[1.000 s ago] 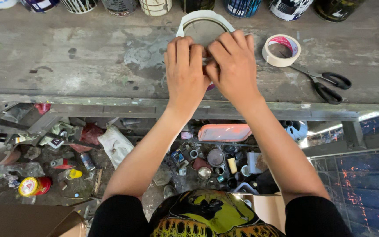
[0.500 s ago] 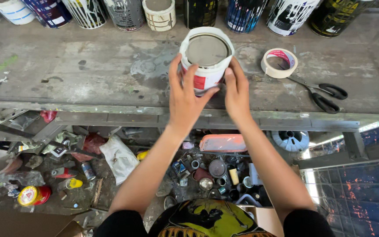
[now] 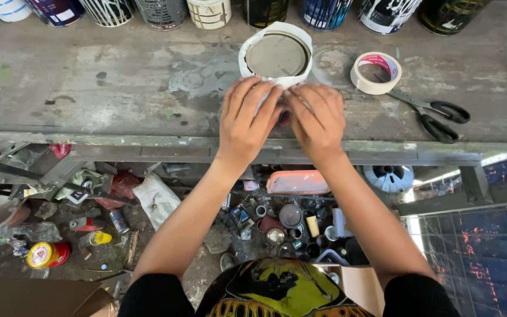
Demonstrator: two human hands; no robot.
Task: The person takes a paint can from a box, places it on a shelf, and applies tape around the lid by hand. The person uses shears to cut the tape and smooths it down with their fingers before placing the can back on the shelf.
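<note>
Left hand (image 3: 246, 120) and right hand (image 3: 317, 120) pressed flat, fingers spread, against near side of paper-wrapped paint can (image 3: 276, 57) on counter (image 3: 118, 82). Rigid, probably heavy; wrap thin, likely tearable, so best gripped around sides. Open room leftward; tape roll (image 3: 375, 72), scissors (image 3: 435, 114) close rightward.

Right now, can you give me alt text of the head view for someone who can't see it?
Both hands, left hand and right hand, press against the near side of a white paint can on a stained workbench. A tape roll and black scissors lie to the right.
</note>
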